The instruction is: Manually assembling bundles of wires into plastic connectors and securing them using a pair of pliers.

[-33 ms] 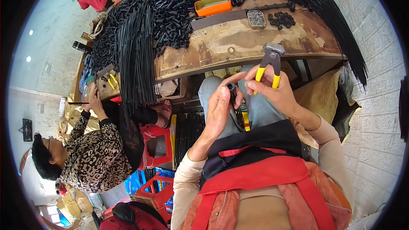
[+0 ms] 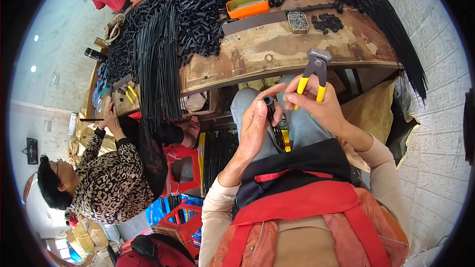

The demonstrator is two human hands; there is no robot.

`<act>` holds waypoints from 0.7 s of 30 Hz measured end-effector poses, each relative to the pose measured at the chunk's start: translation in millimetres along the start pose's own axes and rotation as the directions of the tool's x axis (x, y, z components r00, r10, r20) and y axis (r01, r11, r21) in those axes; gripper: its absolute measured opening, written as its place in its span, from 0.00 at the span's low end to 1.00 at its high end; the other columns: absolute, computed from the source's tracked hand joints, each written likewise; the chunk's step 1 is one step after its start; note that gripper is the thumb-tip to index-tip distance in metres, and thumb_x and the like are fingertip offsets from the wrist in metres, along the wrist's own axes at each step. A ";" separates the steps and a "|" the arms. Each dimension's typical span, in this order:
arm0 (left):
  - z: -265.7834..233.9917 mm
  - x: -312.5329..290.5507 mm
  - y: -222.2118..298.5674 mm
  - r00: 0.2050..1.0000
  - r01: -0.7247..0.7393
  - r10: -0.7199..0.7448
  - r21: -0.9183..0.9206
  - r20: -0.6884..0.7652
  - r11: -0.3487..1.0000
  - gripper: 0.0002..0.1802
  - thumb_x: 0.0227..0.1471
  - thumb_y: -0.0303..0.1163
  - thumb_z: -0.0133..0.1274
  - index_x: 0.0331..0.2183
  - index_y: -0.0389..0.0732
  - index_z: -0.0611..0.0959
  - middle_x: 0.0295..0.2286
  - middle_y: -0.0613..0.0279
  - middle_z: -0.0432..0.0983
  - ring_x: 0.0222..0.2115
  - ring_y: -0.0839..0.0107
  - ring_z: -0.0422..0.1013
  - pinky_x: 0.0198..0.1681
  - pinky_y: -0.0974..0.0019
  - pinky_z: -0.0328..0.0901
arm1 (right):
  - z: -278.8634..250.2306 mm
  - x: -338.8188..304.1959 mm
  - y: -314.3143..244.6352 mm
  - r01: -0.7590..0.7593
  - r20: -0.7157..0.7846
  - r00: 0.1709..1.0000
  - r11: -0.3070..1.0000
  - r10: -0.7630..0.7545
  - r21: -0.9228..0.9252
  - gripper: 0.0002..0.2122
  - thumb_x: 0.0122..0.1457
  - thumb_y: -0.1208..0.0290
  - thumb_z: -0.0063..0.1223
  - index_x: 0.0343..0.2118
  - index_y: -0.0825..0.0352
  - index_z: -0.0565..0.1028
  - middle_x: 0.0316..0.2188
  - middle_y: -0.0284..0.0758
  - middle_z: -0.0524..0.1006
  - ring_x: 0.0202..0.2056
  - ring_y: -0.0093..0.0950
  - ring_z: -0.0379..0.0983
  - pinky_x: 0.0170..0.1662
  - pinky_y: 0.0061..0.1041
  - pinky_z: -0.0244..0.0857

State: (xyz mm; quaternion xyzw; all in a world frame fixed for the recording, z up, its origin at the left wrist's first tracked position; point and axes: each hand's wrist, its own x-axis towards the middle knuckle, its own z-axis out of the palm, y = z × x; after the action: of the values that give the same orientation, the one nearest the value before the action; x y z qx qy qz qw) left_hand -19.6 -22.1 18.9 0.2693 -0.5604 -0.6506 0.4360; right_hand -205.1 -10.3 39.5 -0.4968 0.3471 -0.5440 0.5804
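My left hand (image 2: 256, 126) is closed around a black tubular fitting (image 2: 268, 101), its round open end facing up. More of the fitting, or something joined to it, is hidden by my fingers and palm. In my right hand (image 2: 322, 110) is a pair of end-cutting pincers (image 2: 317, 64) with yellow grips and a dark metal head pointing away from me. My right thumb and forefinger come together close to the fitting, apart from my left hand. Whether something tiny sits between those fingertips I cannot make out. Both hands are above my lap, in front of the bench edge.
The wooden bench (image 2: 257, 69) carries heaped black tubes (image 2: 198, 24), bundles of thin black rods (image 2: 157, 64), an orange box (image 2: 247, 6), a dish of small metal pieces (image 2: 298, 21) and black rings (image 2: 326, 22). A co-worker (image 2: 111, 178) sits left; a white brick-pattern wall (image 2: 435, 133) stands right.
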 end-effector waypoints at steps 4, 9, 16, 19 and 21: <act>1.3 -0.5 0.0 1.000 0.014 -0.013 -0.077 0.013 0.997 0.37 0.64 0.56 0.32 0.56 0.31 0.67 0.23 0.70 0.63 0.25 0.81 0.58 0.28 0.77 0.51 | 1.9 -0.3 1.6 -0.045 -0.002 0.999 0.998 0.045 0.037 0.06 0.58 0.77 0.55 0.36 0.71 0.72 0.32 0.35 0.74 0.32 0.23 0.74 0.37 0.21 0.67; 0.6 2.3 -1.2 0.999 -0.014 0.018 -0.127 0.033 0.992 0.38 0.64 0.56 0.32 0.58 0.29 0.63 0.24 0.70 0.63 0.26 0.81 0.57 0.29 0.77 0.52 | 8.2 1.2 9.8 0.042 -0.002 0.999 0.999 -0.042 0.011 0.06 0.59 0.76 0.54 0.36 0.71 0.70 0.30 0.35 0.74 0.32 0.26 0.77 0.37 0.22 0.67; -1.8 6.4 4.0 0.999 0.029 -0.026 -0.074 0.042 0.997 0.40 0.63 0.58 0.31 0.59 0.31 0.62 0.24 0.71 0.63 0.26 0.81 0.58 0.29 0.77 0.52 | 17.2 4.2 2.0 -0.066 0.075 0.995 0.994 0.060 0.082 0.07 0.63 0.71 0.50 0.37 0.71 0.70 0.26 0.35 0.77 0.29 0.24 0.77 0.35 0.19 0.68; -2.0 7.6 3.4 0.998 0.036 -0.034 -0.062 0.043 0.997 0.40 0.63 0.58 0.31 0.60 0.32 0.62 0.24 0.72 0.63 0.26 0.82 0.57 0.28 0.78 0.51 | 15.8 5.1 4.9 -0.055 0.075 0.996 0.995 0.048 0.085 0.07 0.63 0.71 0.50 0.37 0.71 0.70 0.26 0.35 0.77 0.29 0.24 0.77 0.35 0.19 0.68; -1.2 5.9 3.8 0.998 0.036 -0.034 -0.058 0.045 0.998 0.40 0.63 0.58 0.31 0.60 0.33 0.63 0.24 0.72 0.63 0.25 0.82 0.57 0.28 0.78 0.51 | 15.7 4.0 5.5 -0.051 0.078 0.996 0.994 0.044 0.096 0.07 0.63 0.71 0.50 0.37 0.71 0.70 0.26 0.35 0.77 0.29 0.24 0.77 0.35 0.19 0.68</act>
State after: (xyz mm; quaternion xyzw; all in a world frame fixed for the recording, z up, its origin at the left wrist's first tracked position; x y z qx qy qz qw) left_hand -20.4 -27.8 23.1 0.2518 -0.5455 -0.6802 0.4199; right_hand -188.1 -11.5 38.9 -0.4797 0.3095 -0.5271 0.6295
